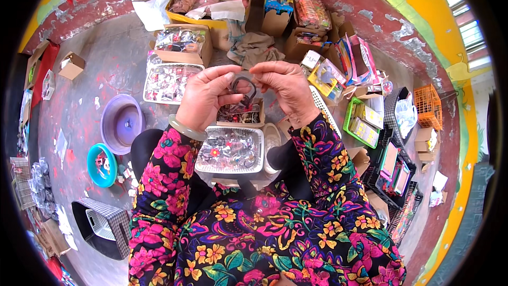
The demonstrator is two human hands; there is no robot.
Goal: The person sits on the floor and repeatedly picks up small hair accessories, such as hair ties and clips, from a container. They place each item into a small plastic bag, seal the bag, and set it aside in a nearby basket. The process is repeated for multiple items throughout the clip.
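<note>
Head view, left hand (203,95): fingers pinch dark loop (252,94), likely steadying it.
Right hand (288,87): fingertips bunched beside it; can't tell what they grip.
Dark loop: thin, curled, between my hands, probably raised for visibility.
White basket (233,170): between my knees (144,151), presumably for short reach.

No text, label, brand, number or sign anywhere in view is clear enough to read.
</note>
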